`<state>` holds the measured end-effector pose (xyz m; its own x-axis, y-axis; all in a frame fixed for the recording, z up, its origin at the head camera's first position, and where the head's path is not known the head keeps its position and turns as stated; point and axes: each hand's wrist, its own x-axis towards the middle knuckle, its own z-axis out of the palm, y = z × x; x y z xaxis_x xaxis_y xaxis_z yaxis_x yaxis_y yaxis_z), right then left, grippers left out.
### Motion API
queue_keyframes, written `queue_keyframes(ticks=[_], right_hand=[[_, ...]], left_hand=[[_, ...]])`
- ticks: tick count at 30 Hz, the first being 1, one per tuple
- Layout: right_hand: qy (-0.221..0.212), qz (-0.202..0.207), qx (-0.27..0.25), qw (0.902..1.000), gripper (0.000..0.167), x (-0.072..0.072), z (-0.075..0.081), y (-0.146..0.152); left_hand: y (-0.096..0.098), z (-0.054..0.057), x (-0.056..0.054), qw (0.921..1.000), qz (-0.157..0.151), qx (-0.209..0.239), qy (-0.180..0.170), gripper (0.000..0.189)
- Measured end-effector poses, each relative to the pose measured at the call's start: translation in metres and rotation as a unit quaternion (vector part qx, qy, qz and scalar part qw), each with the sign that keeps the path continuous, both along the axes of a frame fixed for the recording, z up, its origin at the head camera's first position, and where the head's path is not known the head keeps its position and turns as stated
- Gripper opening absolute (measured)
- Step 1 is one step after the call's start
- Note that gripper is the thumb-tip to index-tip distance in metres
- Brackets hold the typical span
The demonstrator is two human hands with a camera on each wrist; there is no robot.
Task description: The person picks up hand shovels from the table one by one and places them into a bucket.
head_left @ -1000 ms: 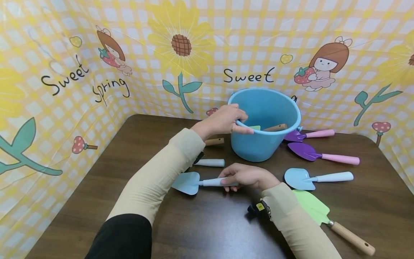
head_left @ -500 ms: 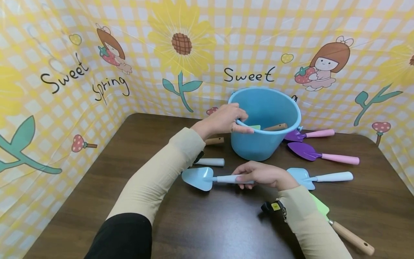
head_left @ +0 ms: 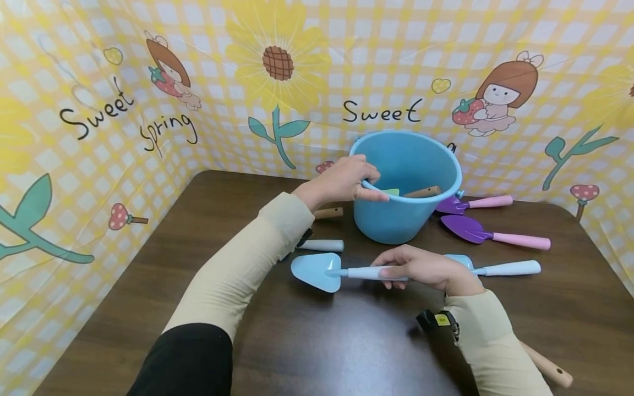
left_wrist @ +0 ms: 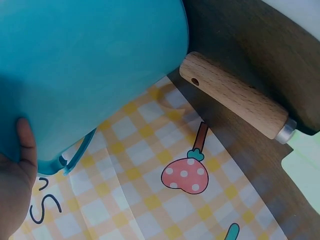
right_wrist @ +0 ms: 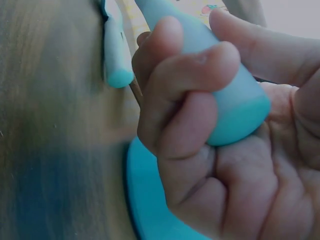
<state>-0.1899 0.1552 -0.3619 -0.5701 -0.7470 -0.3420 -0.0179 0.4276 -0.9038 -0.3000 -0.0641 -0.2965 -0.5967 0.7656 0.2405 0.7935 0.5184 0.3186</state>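
My left hand [head_left: 346, 180] grips the near left rim of a blue bucket [head_left: 388, 223], thumb over the edge. Inside the bucket lie a wooden-handled tool [head_left: 423, 192] and a green piece [head_left: 391, 192]. In front of the bucket, my right hand [head_left: 428, 269] holds a light blue garden trowel [head_left: 317, 271] by its pale handle, blade pointing left. The right wrist view shows curled fingers and thumb around the handle end [right_wrist: 242, 112]. Beside the bucket in the left wrist view is a green trowel's wooden handle [left_wrist: 232, 95].
Two purple trowels with pink handles [head_left: 522, 240] lie right of the bucket. Nearer lies a light blue tool [head_left: 512, 268], partly behind my right hand. My right sleeve covers most of a wooden-handled trowel [head_left: 550, 368]. A pale blue handle [head_left: 324, 245] shows past my left sleeve.
My right hand has moved to the right, carrying the light blue trowel with it. The right sleeve now covers the green blade at the right. My left hand stays on the bucket rim.
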Motion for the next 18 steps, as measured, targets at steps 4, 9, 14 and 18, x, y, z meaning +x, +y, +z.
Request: queue_keyframes(ticks=[4, 9, 14, 18], right_hand=[[0.020, 0.003, -0.008, 0.9998, 0.032, 0.003, 0.007, 0.006], [0.035, 0.005, -0.020, 0.9992, 0.031, 0.006, 0.016, 0.015], [0.045, -0.006, -0.039, 0.9982, 0.029, 0.010, 0.023, 0.026], [0.059, -0.021, -0.035, 0.9974, 0.029, 0.013, 0.031, 0.035]], left_hand=[[0.001, 0.001, 0.000, 1.0000, -0.001, 0.000, -0.001, 0.054], [0.001, 0.001, 0.000, 1.0000, -0.002, 0.000, 0.000, 0.054], [0.000, 0.000, 0.001, 1.0000, 0.000, -0.001, 0.005, 0.054], [0.001, 0.000, 0.001, 0.9999, 0.000, -0.004, 0.014, 0.054]])
